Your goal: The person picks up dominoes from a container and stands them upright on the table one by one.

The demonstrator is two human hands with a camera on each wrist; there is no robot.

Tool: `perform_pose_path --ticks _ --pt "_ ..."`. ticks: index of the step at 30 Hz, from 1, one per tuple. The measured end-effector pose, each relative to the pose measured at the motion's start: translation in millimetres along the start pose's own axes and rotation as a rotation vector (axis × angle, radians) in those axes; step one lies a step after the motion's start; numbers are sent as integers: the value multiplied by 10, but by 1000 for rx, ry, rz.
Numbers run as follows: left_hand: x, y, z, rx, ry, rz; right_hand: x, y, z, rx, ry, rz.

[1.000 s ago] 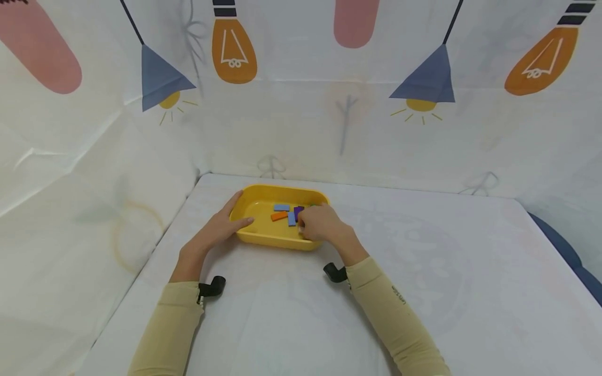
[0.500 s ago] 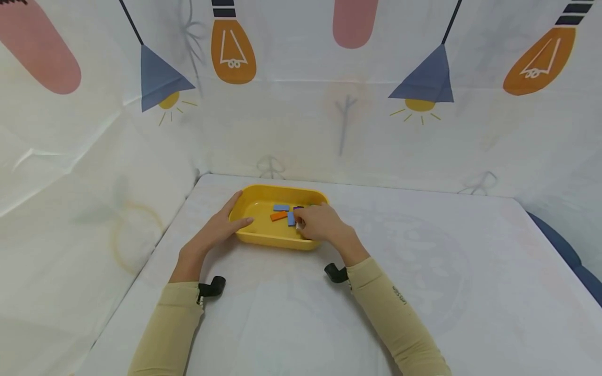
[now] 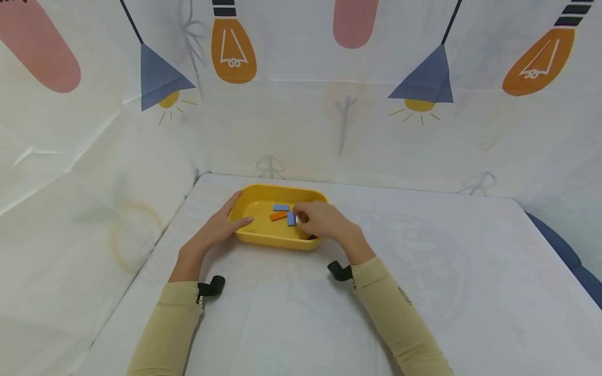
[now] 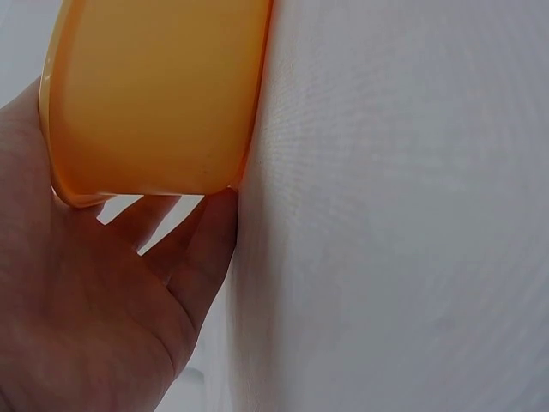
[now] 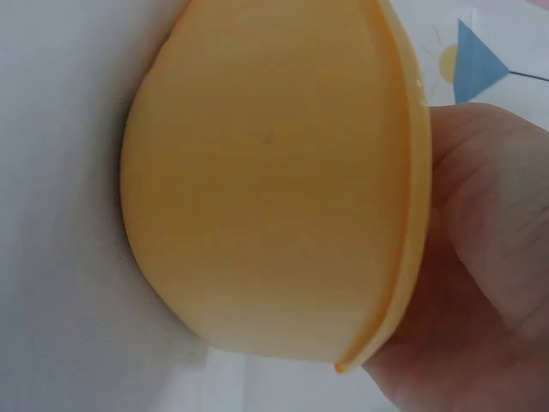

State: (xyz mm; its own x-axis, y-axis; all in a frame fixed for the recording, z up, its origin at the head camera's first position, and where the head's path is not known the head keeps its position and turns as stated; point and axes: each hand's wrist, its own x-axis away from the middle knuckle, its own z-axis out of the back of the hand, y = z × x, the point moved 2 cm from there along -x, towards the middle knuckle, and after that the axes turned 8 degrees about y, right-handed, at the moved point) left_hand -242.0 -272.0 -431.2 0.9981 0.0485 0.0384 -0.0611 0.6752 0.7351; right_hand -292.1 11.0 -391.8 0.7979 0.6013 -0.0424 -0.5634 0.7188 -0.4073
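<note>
A yellow tray (image 3: 263, 240) stands on the table. At its left end my left hand (image 3: 217, 225) grips it, thumb over the rim and fingers along the outside; the left wrist view shows this hand (image 4: 103, 292) against the tray's wall (image 4: 154, 103). My right hand (image 3: 324, 219) reaches over the tray's right end, fingers curled down among small flat blocks. Near its fingertips lie a blue block (image 3: 291, 219), an orange block (image 3: 278, 215) and another blue block (image 3: 281, 207). Whether the fingers pinch a block I cannot tell. In the right wrist view the tray wall hides the fingertips.
The white-covered table (image 3: 423, 271) extends around the tray, mostly to the right and front. Behind it hangs a white cloth (image 3: 301, 125) printed with lamps and bulbs. A dark blue object (image 3: 555, 240) shows beyond the table's right edge.
My right hand has shifted slightly within the tray, and its fingers now cover the purple block seen earlier. The left hand and the tray stay in place.
</note>
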Motion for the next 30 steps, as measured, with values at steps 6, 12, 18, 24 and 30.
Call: perform_pose_path --ticks 6,12,18,24,30 --pt "-2 -3 -6 -2 0 10 28 40 93 -66 53 19" --pt "3 9 -16 -5 -1 14 56 104 215 -96 108 35" --pt "-8 8 -18 -16 1 19 100 179 310 -126 132 5" --pt "-15 14 -11 -18 -4 17 183 273 427 -177 180 -38" --pt "-13 11 -2 -25 -4 18 239 378 487 -199 234 -10"
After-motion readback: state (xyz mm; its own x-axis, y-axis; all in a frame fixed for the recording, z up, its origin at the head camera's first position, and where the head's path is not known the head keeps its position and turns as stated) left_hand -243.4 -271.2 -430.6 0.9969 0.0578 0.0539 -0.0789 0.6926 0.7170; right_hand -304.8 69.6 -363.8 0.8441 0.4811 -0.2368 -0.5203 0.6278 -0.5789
